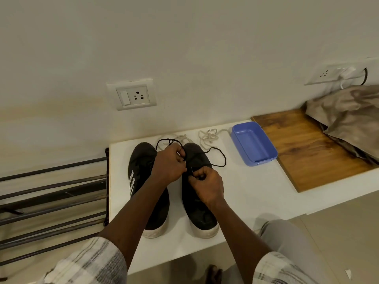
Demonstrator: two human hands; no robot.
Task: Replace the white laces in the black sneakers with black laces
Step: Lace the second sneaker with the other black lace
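Observation:
Two black sneakers with white soles stand side by side on a white table [246, 193], toes toward the wall. The left sneaker [141, 167] has white side stripes. Over the lacing area of the right sneaker [200, 210], my left hand [170, 163] grips a black lace [220, 155]. That lace loops out to the right and back behind the toes. My right hand [207, 184] pinches another part of the black lace just above the eyelets. Two loose white laces [209, 137] lie on the table behind the shoes.
A blue plastic tray [254, 144] stands empty to the right of the shoes. Beyond it are a wooden board [303, 148] and a crumpled bag [348, 121]. A dark metal rack [51, 193] stands left of the table. Wall sockets [132, 96] are behind.

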